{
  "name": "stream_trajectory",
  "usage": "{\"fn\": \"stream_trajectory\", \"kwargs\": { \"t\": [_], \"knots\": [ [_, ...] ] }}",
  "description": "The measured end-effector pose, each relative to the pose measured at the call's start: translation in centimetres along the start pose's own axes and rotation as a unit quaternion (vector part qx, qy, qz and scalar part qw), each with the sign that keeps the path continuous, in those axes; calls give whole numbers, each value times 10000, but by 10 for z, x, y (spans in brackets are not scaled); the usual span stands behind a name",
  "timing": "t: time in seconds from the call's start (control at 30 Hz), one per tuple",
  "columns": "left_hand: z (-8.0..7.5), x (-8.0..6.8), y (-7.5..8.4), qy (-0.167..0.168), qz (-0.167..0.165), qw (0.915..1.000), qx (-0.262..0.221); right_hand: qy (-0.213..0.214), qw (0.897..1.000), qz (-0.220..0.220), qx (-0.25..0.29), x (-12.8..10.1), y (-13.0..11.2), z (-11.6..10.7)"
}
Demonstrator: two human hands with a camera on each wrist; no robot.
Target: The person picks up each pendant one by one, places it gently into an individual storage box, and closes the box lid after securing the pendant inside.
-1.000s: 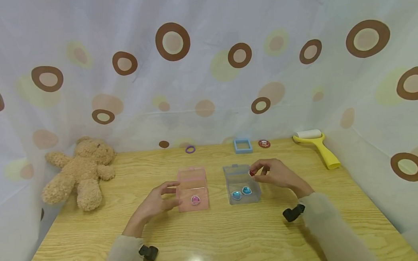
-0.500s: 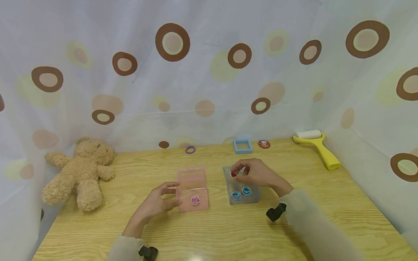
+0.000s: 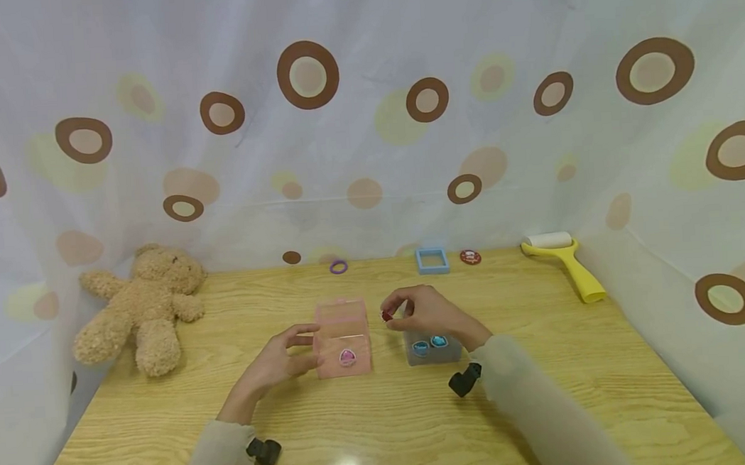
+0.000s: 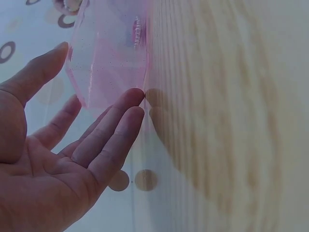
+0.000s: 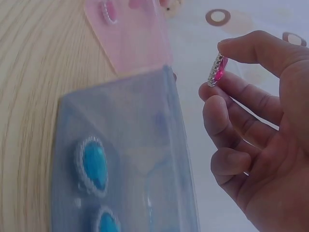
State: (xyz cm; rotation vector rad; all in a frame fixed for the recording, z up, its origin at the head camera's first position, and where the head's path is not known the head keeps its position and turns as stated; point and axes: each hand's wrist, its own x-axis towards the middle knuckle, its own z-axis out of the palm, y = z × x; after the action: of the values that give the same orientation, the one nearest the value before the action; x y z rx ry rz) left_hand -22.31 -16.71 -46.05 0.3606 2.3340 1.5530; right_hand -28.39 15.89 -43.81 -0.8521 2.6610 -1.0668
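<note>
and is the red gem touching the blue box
Apart: the right wrist view shows a clear gap between the red gem, pinched in the right hand, and the blue box.

There are four gems (image 3: 439, 341), two boxes (image 3: 342, 328), two hands (image 3: 279, 359). Teddy bear (image 3: 143, 303), ring (image 3: 333, 269), frame (image 3: 433, 269), badge (image 3: 470, 257) and roller (image 3: 571, 257) number one each
</note>
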Motion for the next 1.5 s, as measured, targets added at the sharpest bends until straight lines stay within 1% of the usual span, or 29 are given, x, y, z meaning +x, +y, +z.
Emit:
{"fn": "stream_trajectory", "kwargs": {
  "t": [0.2,0.3,0.47,0.67,0.9,1.0,1.13,1.23,1.37,1.5],
  "knots": [
    [0,0,0,1,50,10000,34,-220,9998,17,-15,9,-16,10],
    [0,0,0,-19,68,10000,20,-335,9994,-25,110,13,-22,15],
    [0,0,0,-3,51,10000,11,-444,9989,-149,100,19,-29,23],
    [1,0,1,18,12,10000,4,-592,9980,-128,183,27,-32,33],
    [1,0,1,32,-33,10000,25,-713,9974,-111,43,33,-31,46],
    [1,0,-1,29,-27,10000,49,-735,9973,-59,78,33,-32,51],
    [3,1,-2,103,-89,9999,105,-688,9976,-23,-4,33,-33,56],
    [4,1,-2,150,-134,9997,104,-659,9977,-117,-114,34,-34,59],
    [4,1,-2,127,-115,9998,77,-684,9974,-138,-193,35,-37,61],
    [3,1,-2,112,-99,9999,72,-681,9961,-46,-557,36,-39,64]
  ]
}}
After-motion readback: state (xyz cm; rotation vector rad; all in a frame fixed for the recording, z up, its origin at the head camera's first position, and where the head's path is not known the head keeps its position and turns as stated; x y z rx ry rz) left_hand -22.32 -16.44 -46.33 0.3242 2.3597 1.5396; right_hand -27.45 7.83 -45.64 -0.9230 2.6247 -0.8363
